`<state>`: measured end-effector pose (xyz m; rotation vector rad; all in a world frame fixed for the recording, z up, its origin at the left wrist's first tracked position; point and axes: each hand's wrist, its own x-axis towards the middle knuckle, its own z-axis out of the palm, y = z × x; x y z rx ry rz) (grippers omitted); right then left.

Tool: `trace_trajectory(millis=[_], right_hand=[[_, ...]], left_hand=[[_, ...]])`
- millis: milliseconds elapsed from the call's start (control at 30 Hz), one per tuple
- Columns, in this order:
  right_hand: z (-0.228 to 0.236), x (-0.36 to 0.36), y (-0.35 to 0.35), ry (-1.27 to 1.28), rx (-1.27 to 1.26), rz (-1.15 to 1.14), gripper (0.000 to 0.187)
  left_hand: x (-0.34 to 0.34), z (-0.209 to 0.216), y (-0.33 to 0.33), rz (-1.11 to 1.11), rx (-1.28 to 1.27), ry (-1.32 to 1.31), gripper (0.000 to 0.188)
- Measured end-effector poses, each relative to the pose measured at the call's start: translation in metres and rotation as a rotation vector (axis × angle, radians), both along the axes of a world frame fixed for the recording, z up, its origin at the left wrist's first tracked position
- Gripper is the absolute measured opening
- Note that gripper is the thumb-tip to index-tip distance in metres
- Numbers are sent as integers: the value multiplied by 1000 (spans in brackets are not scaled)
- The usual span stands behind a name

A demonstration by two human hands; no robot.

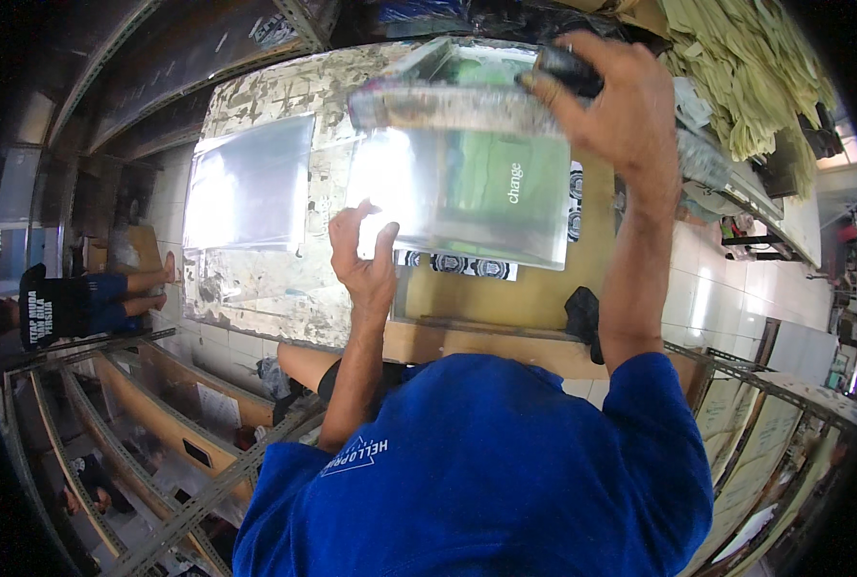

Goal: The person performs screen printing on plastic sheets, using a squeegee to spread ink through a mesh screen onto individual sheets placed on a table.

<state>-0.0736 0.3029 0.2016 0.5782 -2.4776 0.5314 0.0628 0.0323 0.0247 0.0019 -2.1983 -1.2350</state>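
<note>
you're in a workshop, stain-blotched tabletop [265,288], slotted-metal racking [212,490], yellowish sheets [751,77] heaped right, tiled floor [695,284]

A clear, glossy sheet [438,197] is laid flat, its left part washed out by glare; at its right a green area [534,216] is seen, marked with 1 white printed word [514,184]. Across its far end a long, stained bar [462,109] is set, blurred. Near the bar's right end a dark object [573,72] is gripped; whether these 2 are joined cannot be told.
</note>
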Motion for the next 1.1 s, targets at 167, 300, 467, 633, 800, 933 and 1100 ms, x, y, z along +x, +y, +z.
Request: trace_trajectory(millis=[167, 300, 467, 633, 800, 933, 1100], right_hand=[[43, -11, -14, 45, -28, -56, 37], [36, -48, -2, 28, 1, -28, 46], [33, -56, 13, -70, 25, 23, 41], [33, -57, 18, -135, 15, 15, 39], [36, -55, 18, -124, 5, -7, 36], [47, -44, 5, -96, -28, 4, 33], [53, -39, -2, -152, -100, 33, 28]], left_hand=[[52, -58, -21, -77, -155, -177, 20], [107, -107, -25, -110, -158, -395, 15], [115, -104, -19, -68, -204, -319, 20], [119, -106, -22, -76, -187, -336, 20], [115, -114, -23, -86, -207, -345, 20], [119, -114, -22, -71, -220, -354, 20], [117, -113, -22, -65, -199, -344, 19]])
